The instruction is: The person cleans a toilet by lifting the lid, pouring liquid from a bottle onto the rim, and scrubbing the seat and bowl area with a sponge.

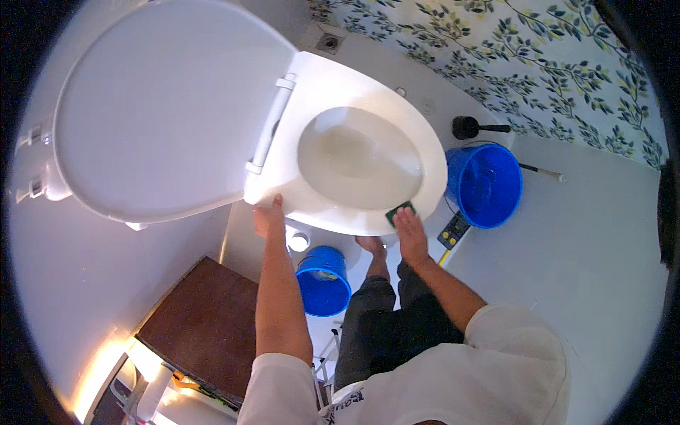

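A white toilet is before me with its lid raised to the left. Cloudy, yellowish water lies in the bowl. At the near corner by the hinge, my left hand grips the toilet's edge, thumb on top and the other fingers mostly hidden. My right hand presses a dark green scouring pad against the near right part of the ring around the bowl. The fingers lie stretched over the pad and cover part of it.
Right of the toilet stands a blue bucket, beside a black-handled brush and a power strip with a yellow cord. Another blue bucket is below my left arm. A brown cabinet top and a floor drain also show.
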### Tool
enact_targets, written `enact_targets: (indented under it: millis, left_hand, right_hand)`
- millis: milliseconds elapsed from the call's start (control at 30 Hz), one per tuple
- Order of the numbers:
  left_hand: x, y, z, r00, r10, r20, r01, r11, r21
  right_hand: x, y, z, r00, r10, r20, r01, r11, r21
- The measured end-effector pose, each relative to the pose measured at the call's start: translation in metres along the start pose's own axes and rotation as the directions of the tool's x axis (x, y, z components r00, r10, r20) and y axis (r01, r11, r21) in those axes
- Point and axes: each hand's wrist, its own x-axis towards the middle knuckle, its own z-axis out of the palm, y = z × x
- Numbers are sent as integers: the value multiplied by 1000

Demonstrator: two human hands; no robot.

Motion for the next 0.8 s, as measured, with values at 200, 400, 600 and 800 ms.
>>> enact_targets:
  millis: [200,400,600,800]
  left_hand:
    - [0,-58,-24,995,-10,101,34,970,-239]
    - [-37,-86,-46,990,-94,-109,29,873,-488]
    - [-49,-146,-37,986,-152,-71,96,855,-510]
    - [-72,-138,-19,984,-167,-53,100,784,-613]
  right_hand:
    - [113,-150,61,982,-164,99,137,963,232]
    - [241,-188,90,951,-170,-259,231,946,227]
    - [170,-182,85,835,-550,7,536,815,221]
    - [291,-178,69,919,-191,-344,235,968,92]
